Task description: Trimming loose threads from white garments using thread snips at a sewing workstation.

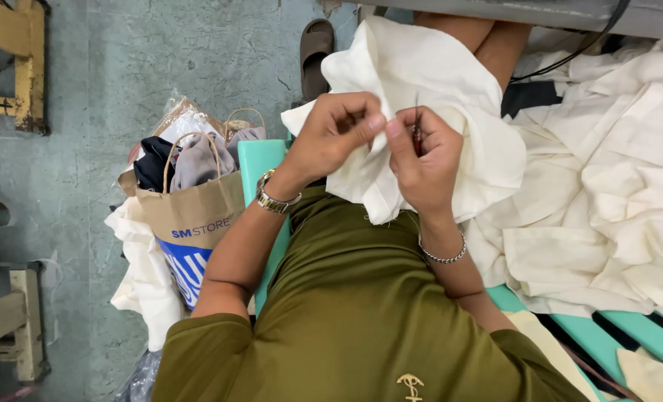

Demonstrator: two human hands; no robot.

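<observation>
cloth pile [614,193]: cream pieces heaped on the teal bench [261,160], right side.
paper bag [190,216]: on the floor at the bench's left edge, stuffed with garments.
cream cloth [428,97]: bunched over the lap, raised near both hands, probably for a close look.
left hand [335,134]: fingers pinched shut on a cloth fold.
right hand [424,160]: fingers closed on a thin dark tool [416,126], long axis near upright, tip pointing away from the body.

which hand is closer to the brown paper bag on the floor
Left. The left hand pinches the cream cloth just right of the brown paper bag in the picture. The right hand, holding a small dark tool, is farther off, beyond the left.
</observation>
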